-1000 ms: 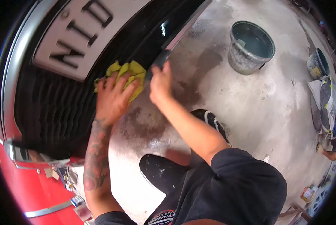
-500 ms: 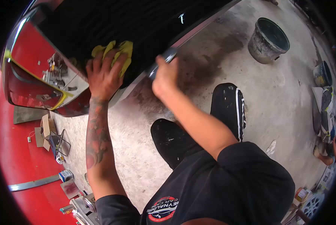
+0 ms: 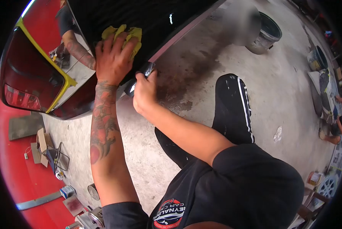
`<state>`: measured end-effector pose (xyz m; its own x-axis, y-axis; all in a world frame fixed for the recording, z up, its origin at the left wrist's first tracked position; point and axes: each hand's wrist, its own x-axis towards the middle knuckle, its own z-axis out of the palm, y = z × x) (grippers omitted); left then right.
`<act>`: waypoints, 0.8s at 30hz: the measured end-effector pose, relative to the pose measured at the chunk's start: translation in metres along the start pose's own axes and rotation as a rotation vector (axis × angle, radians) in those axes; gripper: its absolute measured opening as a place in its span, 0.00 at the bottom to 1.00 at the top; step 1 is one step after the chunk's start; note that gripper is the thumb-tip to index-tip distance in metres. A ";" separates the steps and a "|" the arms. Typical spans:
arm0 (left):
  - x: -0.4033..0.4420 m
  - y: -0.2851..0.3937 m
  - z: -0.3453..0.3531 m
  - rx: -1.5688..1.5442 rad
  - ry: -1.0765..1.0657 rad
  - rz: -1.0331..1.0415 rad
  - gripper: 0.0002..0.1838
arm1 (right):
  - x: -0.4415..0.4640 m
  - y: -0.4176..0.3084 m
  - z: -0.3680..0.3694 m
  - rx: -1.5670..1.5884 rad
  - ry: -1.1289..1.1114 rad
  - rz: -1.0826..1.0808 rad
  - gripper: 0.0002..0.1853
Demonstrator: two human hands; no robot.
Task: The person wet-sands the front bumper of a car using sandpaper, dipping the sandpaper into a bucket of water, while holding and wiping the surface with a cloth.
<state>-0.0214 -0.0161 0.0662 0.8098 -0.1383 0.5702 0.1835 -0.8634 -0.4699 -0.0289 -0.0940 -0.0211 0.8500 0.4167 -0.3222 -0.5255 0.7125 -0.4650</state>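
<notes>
My left hand presses a crumpled yellow cloth against the glossy black body panel of a car, its fingers spread over the cloth. Lower and to the right, my right hand is wrapped around a dark, shiny, elongated object beside the panel's lower edge. Its exact kind is not clear, as my fingers cover the middle. Yellow masking tape borders the dark red lamp at the car's corner. A mirror-like surface next to it reflects a tattooed arm.
A dirty bucket stands on the concrete floor, partly covered by a blurred grey patch. Another bucket is at the right edge, near a person's leg. A cardboard box and cans lie at left.
My left hand and the cloth have shifted slightly up and right in view. My right hand, still gripping the dark object, has moved left and down, nearer my left hand.
</notes>
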 end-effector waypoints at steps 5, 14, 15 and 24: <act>0.002 0.002 -0.002 0.005 -0.042 -0.014 0.32 | 0.062 -0.056 0.001 -0.003 0.040 -0.001 0.21; 0.005 0.003 -0.004 0.014 -0.027 0.005 0.32 | 0.034 0.003 -0.005 -0.195 0.025 -0.130 0.27; 0.005 0.004 -0.002 0.021 -0.024 -0.002 0.32 | 0.048 -0.010 0.001 -0.150 0.056 -0.104 0.27; 0.007 0.007 -0.006 0.034 -0.048 -0.016 0.33 | 0.043 0.007 -0.006 -0.422 0.095 -0.352 0.19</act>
<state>-0.0182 -0.0258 0.0711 0.8322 -0.1005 0.5454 0.2148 -0.8483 -0.4840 0.0042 -0.0747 -0.0433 0.9801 0.1280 -0.1515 -0.1958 0.5034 -0.8416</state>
